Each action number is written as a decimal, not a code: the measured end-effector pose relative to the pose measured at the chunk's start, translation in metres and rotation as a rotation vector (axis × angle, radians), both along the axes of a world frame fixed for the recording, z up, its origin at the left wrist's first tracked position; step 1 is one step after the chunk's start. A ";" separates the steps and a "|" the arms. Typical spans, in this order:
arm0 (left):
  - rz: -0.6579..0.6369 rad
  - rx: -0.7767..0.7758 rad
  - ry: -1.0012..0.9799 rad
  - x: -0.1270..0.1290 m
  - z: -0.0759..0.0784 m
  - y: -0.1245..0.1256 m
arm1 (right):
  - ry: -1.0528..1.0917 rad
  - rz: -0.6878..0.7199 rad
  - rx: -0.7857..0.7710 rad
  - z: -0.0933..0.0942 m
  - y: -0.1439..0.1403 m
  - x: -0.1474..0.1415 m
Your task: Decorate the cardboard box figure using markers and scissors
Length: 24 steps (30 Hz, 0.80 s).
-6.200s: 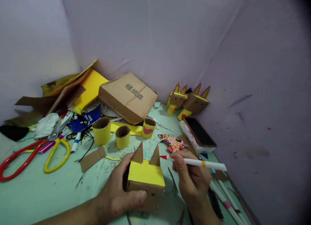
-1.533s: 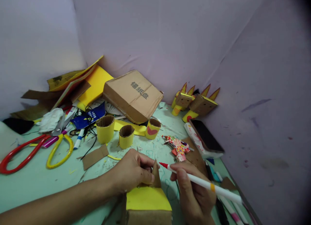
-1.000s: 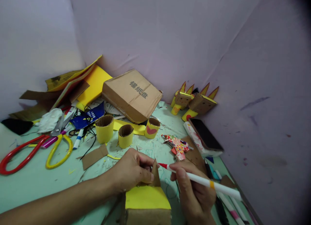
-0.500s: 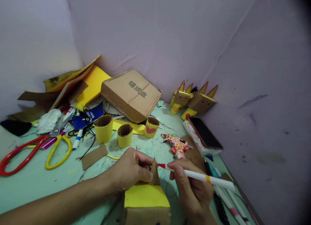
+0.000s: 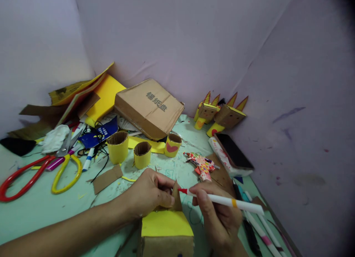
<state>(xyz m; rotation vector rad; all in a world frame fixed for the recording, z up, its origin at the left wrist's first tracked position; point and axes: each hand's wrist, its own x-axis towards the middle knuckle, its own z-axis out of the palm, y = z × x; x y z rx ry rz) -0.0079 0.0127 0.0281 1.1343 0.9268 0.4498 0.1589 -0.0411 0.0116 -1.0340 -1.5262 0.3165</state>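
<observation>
My left hand (image 5: 154, 194) pinches a pointed cardboard piece (image 5: 176, 199) that stands up behind the yellow top of a small cardboard box (image 5: 167, 224). My right hand (image 5: 219, 214) is closed around a white marker (image 5: 229, 201) with an orange band. Its red tip meets the right edge of the pointed piece; whether it is leaving ink there cannot be made out. The box's lower front runs out of the picture. Beyond my hands stand yellow-covered cardboard tubes (image 5: 118, 148), one of them with a red heart (image 5: 172, 148).
Red-and-yellow-handled scissors (image 5: 66, 172) lie at the left beside scraps. A large carton (image 5: 149, 107) leans at the back. Two horned cardboard figures (image 5: 227, 115) stand back right, near a phone (image 5: 234, 151). Several markers (image 5: 262, 231) line the right edge. A patterned paper piece (image 5: 203, 165) lies mid-table.
The marker has shifted slightly left, its tip now closer against the pointed cardboard piece. My left hand and the box stay almost where they were.
</observation>
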 end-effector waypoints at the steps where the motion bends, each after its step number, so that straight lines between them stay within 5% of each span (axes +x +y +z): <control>1: -0.003 0.004 -0.006 0.000 0.000 0.000 | -0.005 0.004 0.000 0.000 0.000 0.000; 24: 0.040 0.017 0.018 0.000 0.000 -0.001 | -0.161 0.115 0.010 0.007 0.000 0.014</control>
